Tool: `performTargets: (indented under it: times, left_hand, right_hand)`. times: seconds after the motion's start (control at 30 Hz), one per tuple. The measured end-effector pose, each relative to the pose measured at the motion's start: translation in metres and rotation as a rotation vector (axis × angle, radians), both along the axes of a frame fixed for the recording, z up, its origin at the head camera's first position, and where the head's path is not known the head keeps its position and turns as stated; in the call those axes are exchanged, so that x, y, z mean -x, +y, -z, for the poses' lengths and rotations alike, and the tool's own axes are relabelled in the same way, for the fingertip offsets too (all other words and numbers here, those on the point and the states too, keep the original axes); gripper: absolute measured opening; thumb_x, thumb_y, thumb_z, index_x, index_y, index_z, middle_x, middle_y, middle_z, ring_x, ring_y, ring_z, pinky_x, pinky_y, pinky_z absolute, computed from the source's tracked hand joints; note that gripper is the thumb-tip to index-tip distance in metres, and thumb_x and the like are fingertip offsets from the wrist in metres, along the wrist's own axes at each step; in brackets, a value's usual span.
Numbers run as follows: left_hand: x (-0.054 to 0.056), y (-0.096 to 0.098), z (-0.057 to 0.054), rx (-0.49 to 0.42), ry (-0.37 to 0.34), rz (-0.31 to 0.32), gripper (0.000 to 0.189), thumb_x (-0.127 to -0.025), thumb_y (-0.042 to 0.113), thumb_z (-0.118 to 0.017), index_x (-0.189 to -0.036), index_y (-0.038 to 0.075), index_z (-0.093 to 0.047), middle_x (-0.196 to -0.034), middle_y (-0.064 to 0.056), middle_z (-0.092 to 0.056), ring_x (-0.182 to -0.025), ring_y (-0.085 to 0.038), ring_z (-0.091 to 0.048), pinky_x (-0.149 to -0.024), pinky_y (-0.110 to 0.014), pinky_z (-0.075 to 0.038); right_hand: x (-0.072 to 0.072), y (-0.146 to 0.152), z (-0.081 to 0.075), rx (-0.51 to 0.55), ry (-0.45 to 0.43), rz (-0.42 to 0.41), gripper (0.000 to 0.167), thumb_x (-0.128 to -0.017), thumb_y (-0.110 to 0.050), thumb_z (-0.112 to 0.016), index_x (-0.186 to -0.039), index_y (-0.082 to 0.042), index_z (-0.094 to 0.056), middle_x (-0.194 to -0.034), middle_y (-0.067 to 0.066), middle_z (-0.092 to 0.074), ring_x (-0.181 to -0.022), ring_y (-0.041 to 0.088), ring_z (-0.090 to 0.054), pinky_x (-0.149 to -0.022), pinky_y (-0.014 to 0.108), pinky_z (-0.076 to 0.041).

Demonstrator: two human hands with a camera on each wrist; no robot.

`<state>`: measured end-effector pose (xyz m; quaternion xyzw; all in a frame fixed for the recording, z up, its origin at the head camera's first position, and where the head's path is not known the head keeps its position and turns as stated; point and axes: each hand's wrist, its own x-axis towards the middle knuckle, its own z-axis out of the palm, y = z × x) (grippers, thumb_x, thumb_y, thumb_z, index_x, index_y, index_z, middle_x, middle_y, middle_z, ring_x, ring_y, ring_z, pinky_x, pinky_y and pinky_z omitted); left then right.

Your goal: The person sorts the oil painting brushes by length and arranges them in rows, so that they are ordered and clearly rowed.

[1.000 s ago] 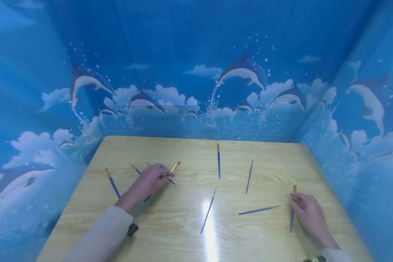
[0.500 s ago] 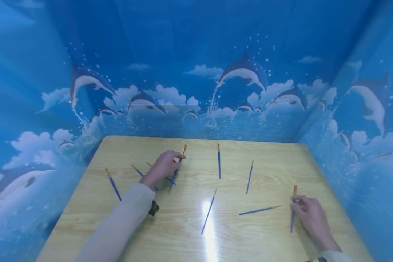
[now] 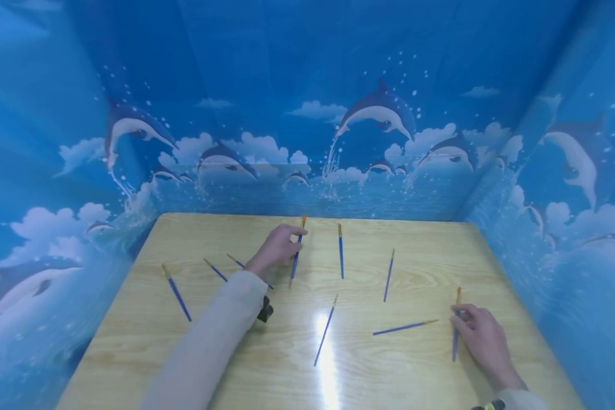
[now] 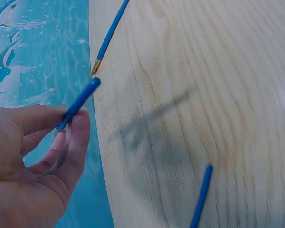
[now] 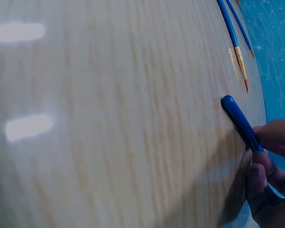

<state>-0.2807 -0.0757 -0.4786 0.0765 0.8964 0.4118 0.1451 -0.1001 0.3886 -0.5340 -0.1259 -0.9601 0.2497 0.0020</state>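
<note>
My left hand (image 3: 278, 248) pinches a blue-handled paintbrush (image 3: 296, 256) between thumb and fingers near the table's far edge, bristles pointing away. In the left wrist view, that brush's handle (image 4: 80, 102) hangs over the wood, its shadow cast apart from it. At the right side, my right hand (image 3: 484, 339) pinches another paintbrush (image 3: 455, 339), its orange bristles also toward the far side. The right wrist view has this brush's blue handle end (image 5: 237, 116) low over the tabletop. Just right of my left hand lies a paintbrush (image 3: 341, 256) with a gold ferrule.
Several more paintbrushes lie scattered on the wooden table (image 3: 236, 376): one at far left (image 3: 178, 296), thin ones partly under the left sleeve (image 3: 200, 341), and a slim one (image 3: 388, 276) right of centre. A blue dolphin-print curtain (image 3: 266, 131) surrounds the table's back and sides.
My left hand has moved right and toward the far edge with its paintbrush, which has swung from slanted to nearly upright in the head view. My right hand has stayed nearly still.
</note>
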Motion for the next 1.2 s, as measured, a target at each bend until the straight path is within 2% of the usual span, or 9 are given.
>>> performTargets:
  times: [0.1,0.2,0.37,0.6,0.73,0.8,0.9,1.2]
  left_hand:
    - [0.002,0.012,0.003,-0.042,-0.005,-0.005,0.045,-0.107,0.006,-0.065,-0.152,0.013,-0.063,-0.158,-0.014,-0.056,-0.075,-0.028,-0.072,-0.065,-0.037,-0.062]
    - [0.002,0.024,0.007,-0.043,-0.005,0.000,0.043,-0.109,0.008,-0.063,-0.151,0.014,-0.064,-0.156,-0.014,-0.056,-0.075,-0.025,-0.071,-0.063,-0.033,-0.061]
    - [0.002,0.041,0.011,-0.054,-0.012,-0.061,0.037,-0.109,0.009,-0.064,-0.145,0.014,-0.069,-0.156,-0.011,-0.058,-0.076,-0.021,-0.069,-0.063,-0.029,-0.057]
    - [0.004,0.053,0.015,-0.097,0.000,-0.126,0.035,-0.109,0.008,-0.063,-0.143,0.013,-0.071,-0.149,-0.008,-0.066,-0.075,-0.017,-0.067,-0.066,-0.030,-0.057]
    - [0.003,0.060,0.018,-0.127,-0.004,-0.169,0.034,-0.108,0.006,-0.063,-0.140,0.013,-0.072,-0.148,-0.007,-0.067,-0.093,-0.019,-0.072,-0.076,-0.032,-0.062]
    - [0.003,0.064,0.020,-0.134,-0.006,-0.185,0.034,-0.107,0.006,-0.064,-0.139,0.014,-0.073,-0.149,-0.007,-0.067,-0.107,-0.021,-0.073,-0.083,-0.033,-0.063]
    - [0.002,0.072,0.023,-0.135,-0.006,-0.190,0.034,-0.107,0.004,-0.063,-0.138,0.013,-0.074,-0.150,-0.008,-0.067,-0.119,-0.026,-0.071,-0.090,-0.037,-0.063]
    - [0.001,0.096,0.034,-0.044,0.015,-0.248,0.033,-0.106,0.003,-0.064,-0.135,0.013,-0.076,-0.143,-0.010,-0.069,-0.132,-0.029,-0.066,-0.100,-0.040,-0.062]
  right_hand:
    - [0.002,-0.002,0.001,-0.009,-0.014,0.008,0.039,-0.105,-0.017,-0.068,-0.138,0.004,-0.064,-0.114,0.025,-0.068,-0.100,0.037,-0.067,-0.078,0.045,-0.057]
    - [0.003,-0.002,0.002,-0.014,-0.024,0.018,0.039,-0.105,-0.017,-0.068,-0.138,0.004,-0.064,-0.115,0.025,-0.067,-0.100,0.037,-0.067,-0.080,0.050,-0.057]
    - [0.005,-0.003,0.005,-0.016,-0.018,0.012,0.039,-0.105,-0.018,-0.069,-0.138,0.003,-0.065,-0.114,0.025,-0.066,-0.100,0.037,-0.066,-0.080,0.049,-0.056]
    - [0.005,-0.003,0.009,-0.004,-0.015,0.002,0.039,-0.105,-0.018,-0.068,-0.138,0.003,-0.064,-0.115,0.026,-0.066,-0.101,0.037,-0.066,-0.082,0.052,-0.058]
    - [0.005,-0.002,0.008,0.002,-0.001,-0.030,0.039,-0.105,-0.018,-0.068,-0.138,0.004,-0.064,-0.114,0.026,-0.066,-0.100,0.037,-0.067,-0.082,0.052,-0.057]
    - [0.005,-0.002,0.007,-0.002,-0.005,-0.024,0.040,-0.105,-0.018,-0.068,-0.138,0.004,-0.064,-0.113,0.025,-0.066,-0.100,0.037,-0.066,-0.081,0.051,-0.057]
    - [0.004,-0.002,0.007,-0.009,-0.016,-0.005,0.040,-0.105,-0.018,-0.067,-0.139,0.004,-0.064,-0.114,0.026,-0.066,-0.100,0.037,-0.066,-0.080,0.050,-0.056]
    - [0.003,-0.001,0.002,0.004,-0.034,-0.009,0.042,-0.107,-0.020,-0.066,-0.141,0.004,-0.061,-0.116,0.026,-0.064,-0.102,0.038,-0.066,-0.082,0.051,-0.058]
